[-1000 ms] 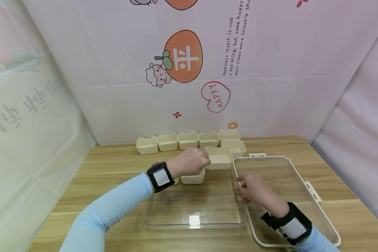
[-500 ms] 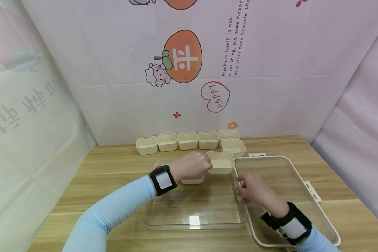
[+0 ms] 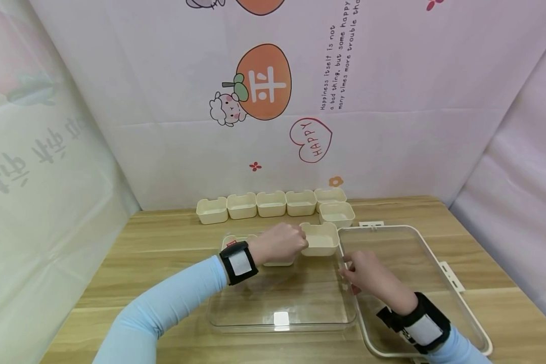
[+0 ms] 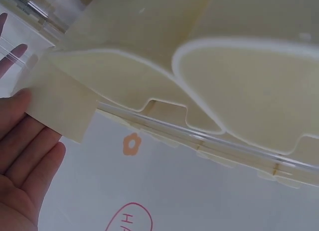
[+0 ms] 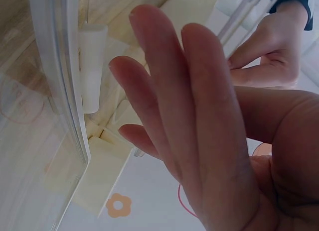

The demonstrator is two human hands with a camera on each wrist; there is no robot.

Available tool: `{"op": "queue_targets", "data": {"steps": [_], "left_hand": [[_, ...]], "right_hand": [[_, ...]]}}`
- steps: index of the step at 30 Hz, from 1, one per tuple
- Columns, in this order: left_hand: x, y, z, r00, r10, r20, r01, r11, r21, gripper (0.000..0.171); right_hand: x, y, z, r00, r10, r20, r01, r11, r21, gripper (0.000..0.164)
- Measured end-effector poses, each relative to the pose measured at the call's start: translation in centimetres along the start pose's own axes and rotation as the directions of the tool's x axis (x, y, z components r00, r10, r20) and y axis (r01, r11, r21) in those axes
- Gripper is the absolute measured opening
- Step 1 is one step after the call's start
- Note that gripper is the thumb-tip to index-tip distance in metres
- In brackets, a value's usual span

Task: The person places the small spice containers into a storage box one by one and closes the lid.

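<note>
My left hand [image 3: 282, 241] pinches the left side of a cream plastic bin [image 3: 320, 240] with a notched rim. In the left wrist view, thumb and fingers hold the edge of that bin [image 4: 62, 101]. The bin hangs upright at the back right corner of a clear rectangular box [image 3: 282, 303]. Two like bins stand along the back of the box, one [image 3: 277, 263] partly hidden by my left hand, the other by the wristband. At the box's right wall is my right hand [image 3: 373, 278]; its fingers [image 5: 169, 81] are extended and close together in the right wrist view.
A clear lid with a white rim [image 3: 405, 242] and side clips lies flat right of the box. Several more cream bins [image 3: 272, 205] line the back of the wooden table [image 3: 164, 237], one [image 3: 337, 215] standing in front of the row's right end. A printed curtain [image 3: 186, 151] rises behind.
My left hand has lowered the held bin and brought it slightly right and nearer, toward the box's back right corner. My right hand has stayed in place.
</note>
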State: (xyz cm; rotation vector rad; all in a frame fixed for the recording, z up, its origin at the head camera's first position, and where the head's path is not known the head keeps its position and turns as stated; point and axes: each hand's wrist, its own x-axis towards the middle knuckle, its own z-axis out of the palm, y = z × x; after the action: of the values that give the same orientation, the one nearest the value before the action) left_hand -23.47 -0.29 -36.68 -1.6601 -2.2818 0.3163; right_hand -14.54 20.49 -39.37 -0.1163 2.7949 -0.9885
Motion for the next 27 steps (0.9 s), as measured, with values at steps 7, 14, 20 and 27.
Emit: {"op": "queue_targets", "data": {"steps": [7,14,20,27], "left_hand": [[0.1,0.2,0.5,1.0,0.002,0.011,-0.002,1.0,0.001,0.018],[0.2,0.5,0.7,0.998,-0.002,0.068,0.005,0.999,-0.033,0.014],[0.3,0.6,0.9,0.997,-0.009,0.072,0.012,0.999,-0.044,0.014],[0.4,0.6,1.5,0.997,0.018,0.074,-0.017,1.0,-0.006,0.016]], "right_hand": [[-0.1,0.1,0.0,1.0,-0.013,-0.001,0.013,1.0,-0.021,0.04],[0.0,0.1,0.1,1.0,-0.003,-0.002,0.003,1.0,-0.016,0.039],[0.0,0.2,0.1,1.0,-0.017,-0.011,0.016,1.0,-0.026,0.04],[0.1,0.4,0.1,0.999,-0.03,-0.014,0.03,0.999,-0.025,0.04]]}}
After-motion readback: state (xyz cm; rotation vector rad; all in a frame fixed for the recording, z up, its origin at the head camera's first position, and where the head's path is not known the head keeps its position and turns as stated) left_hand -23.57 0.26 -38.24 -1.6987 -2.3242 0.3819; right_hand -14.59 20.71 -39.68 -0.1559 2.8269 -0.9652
